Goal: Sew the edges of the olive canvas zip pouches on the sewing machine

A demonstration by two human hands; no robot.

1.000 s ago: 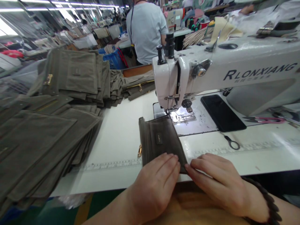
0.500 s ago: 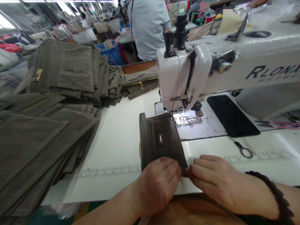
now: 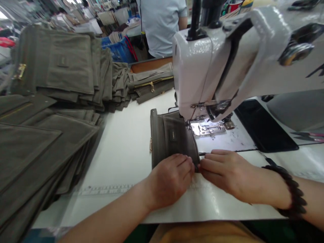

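A dark grey-brown fabric pouch (image 3: 162, 145) with a small label patch (image 3: 173, 135) lies flat on the white table, its zip pull (image 3: 150, 144) at the left side. The pouch's far right edge is under the presser foot (image 3: 190, 124) of the sewing machine (image 3: 199, 77). My left hand (image 3: 172, 179) presses on the near end of the pouch with curled fingers. Beside it, the fingers of my right hand (image 3: 225, 172) pinch the pouch's near right corner. The fingertips of both hands nearly touch, and they partly hide that corner.
Stacks of similar fabric pieces (image 3: 73, 60) fill the left side. Zipped pieces (image 3: 154, 82) lie behind the pouch. A black phone (image 3: 265, 125) and pink-handled scissors (image 3: 307, 135) are on the right. A person (image 3: 162, 27) in light blue stands beyond, near a blue basket (image 3: 118, 49).
Both hands and the pouch have moved forward, and the pouch's right edge has advanced past the presser foot. The view has come closer to the machine.
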